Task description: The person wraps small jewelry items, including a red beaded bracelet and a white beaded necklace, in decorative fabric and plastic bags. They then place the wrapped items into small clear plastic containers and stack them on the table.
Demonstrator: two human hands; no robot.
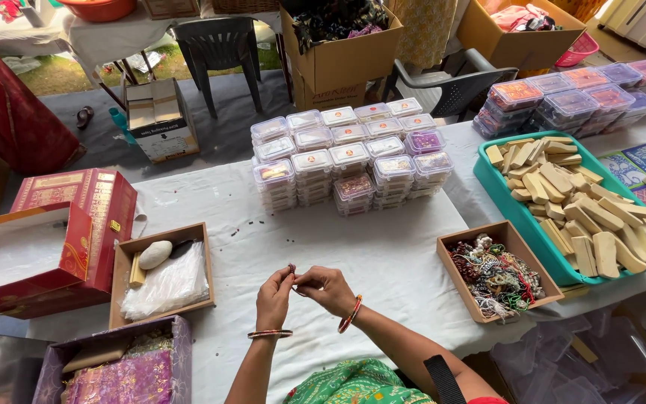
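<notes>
Head view, looking down on a table under a white cloth (383, 254): stacks of small clear plastic lidded boxes (353, 161) fill the upper middle, a teal plastic tray (487, 176) of pale wooden pieces sits at right, and a shallow brown cardboard tray (454, 262) of tangled threads and beads lies lower right. At left are another brown cardboard tray (125, 288) holding clear plastic bags and a red patterned gift box (106, 202). Nothing blocks the hands at lower centre. Both forearms rise from the bottom edge, wrists bangled, fingertips meeting. The left hand (274, 298) and right hand (326, 288) pinch a small dark reddish bead-like item (291, 268) between them; it is too small to tell more.
</notes>
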